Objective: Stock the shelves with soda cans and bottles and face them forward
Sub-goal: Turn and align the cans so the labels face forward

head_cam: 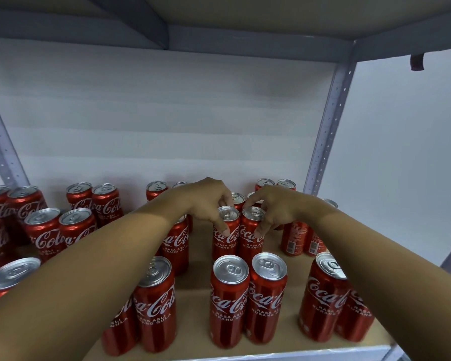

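Observation:
Several red Coca-Cola cans stand in pairs on a tan shelf board (198, 261). My left hand (208, 201) grips the top of one middle-row can (225, 235), fingers curled over its rim. Right beside it, my right hand (274, 207) grips the neighbouring can (250, 238) the same way. Both cans stand upright, touching each other, logos toward me. In front of them stands another pair (248, 300) with logos forward. Two cans at the right (294, 238) show their back labels.
More cans fill the shelf's left side (44, 230) and back row (91, 199). A front-right pair (326, 298) sits partly under my right forearm. Grey perforated uprights (328, 126) frame the bay, and an upper shelf (219, 43) hangs overhead. White wall lies behind.

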The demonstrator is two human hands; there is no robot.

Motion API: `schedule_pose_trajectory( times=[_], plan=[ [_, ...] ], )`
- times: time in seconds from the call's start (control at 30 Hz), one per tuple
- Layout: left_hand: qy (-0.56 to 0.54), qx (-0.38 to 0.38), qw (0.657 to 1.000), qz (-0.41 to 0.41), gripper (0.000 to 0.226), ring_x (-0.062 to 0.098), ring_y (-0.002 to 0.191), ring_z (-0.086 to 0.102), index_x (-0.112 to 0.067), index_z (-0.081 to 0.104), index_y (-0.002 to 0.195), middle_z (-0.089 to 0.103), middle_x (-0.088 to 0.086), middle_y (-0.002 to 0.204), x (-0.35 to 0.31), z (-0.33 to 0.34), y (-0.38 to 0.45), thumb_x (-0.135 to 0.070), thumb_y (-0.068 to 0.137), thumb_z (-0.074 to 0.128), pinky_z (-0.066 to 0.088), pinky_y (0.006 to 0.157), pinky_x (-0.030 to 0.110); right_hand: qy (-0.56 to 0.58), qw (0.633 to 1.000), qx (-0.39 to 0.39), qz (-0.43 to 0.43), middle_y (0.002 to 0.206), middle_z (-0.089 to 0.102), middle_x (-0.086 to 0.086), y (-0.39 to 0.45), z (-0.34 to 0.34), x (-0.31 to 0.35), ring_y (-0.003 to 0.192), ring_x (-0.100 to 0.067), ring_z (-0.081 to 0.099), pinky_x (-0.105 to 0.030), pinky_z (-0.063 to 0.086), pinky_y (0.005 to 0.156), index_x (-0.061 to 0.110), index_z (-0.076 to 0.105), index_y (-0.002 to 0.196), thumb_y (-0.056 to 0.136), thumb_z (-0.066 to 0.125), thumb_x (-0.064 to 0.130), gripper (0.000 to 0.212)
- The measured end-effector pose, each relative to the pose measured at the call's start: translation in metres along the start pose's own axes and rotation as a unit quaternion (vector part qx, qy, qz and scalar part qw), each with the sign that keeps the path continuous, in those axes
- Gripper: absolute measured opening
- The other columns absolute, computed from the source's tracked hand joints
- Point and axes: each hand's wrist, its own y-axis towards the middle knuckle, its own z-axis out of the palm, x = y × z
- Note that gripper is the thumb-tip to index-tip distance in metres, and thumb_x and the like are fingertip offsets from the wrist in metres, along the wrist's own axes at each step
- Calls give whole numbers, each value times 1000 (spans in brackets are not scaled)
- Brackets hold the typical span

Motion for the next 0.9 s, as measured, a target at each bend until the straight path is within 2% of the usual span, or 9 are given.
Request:
schedule_pose_trajectory(
  times=[0.1, 0.4, 0.53, 0.67, 0.8, 0.9],
  plan=[
    [-9, -4, 1000, 0, 68, 5, 93, 59, -23, 67, 124, 66, -10, 113, 1, 1, -1, -44, 65, 93, 44, 70, 20, 10, 1000, 0, 9, 124, 65, 6, -1, -1, 0, 103, -18, 67, -19, 53, 66, 30, 66, 125, 64, 94, 19, 68],
    [-29, -16, 999, -5, 66, 8, 98, 57, -23, 63, 127, 62, -9, 118, -1, 6, -2, -43, 70, 91, 41, 69, 18, -11, 1000, 9, 11, 129, 62, 1, -3, -2, 1, 104, -21, 68, -20, 52, 68, 28, 63, 126, 67, 92, 19, 67],
    [-34, -16, 999, -2, 63, 6, 98, 59, -25, 67, 123, 65, -9, 119, -1, 5, -2, -43, 68, 92, 43, 71, 20, 26, 1000, 8, 4, 129, 63, 2, -5, -1, -1, 107, -23, 67, -28, 60, 76, 26, 64, 125, 66, 92, 15, 66],
    [-30, -19, 999, 0, 63, 5, 98, 61, -24, 69, 121, 68, -9, 118, -1, 5, -3, -44, 66, 93, 43, 70, 20, 44, 999, 8, -2, 133, 61, 3, -6, -1, -2, 112, -24, 65, -37, 60, 86, 27, 64, 127, 66, 92, 14, 68],
    [-26, -20, 999, -1, 63, 1, 93, 60, -23, 70, 120, 69, -8, 115, -3, 4, -4, -43, 65, 94, 43, 68, 18, 41, 999, 0, -5, 133, 60, 3, -7, 0, -1, 111, -24, 65, -37, 60, 87, 27, 63, 128, 67, 92, 16, 68],
    [-25, -21, 999, -5, 65, 6, 95, 60, -23, 69, 122, 68, -8, 117, -4, 3, -5, -42, 65, 94, 42, 68, 18, 37, 999, -8, -10, 132, 60, 3, -8, 1, -2, 111, -23, 65, -37, 60, 88, 27, 63, 126, 67, 92, 16, 67]
  ],
)
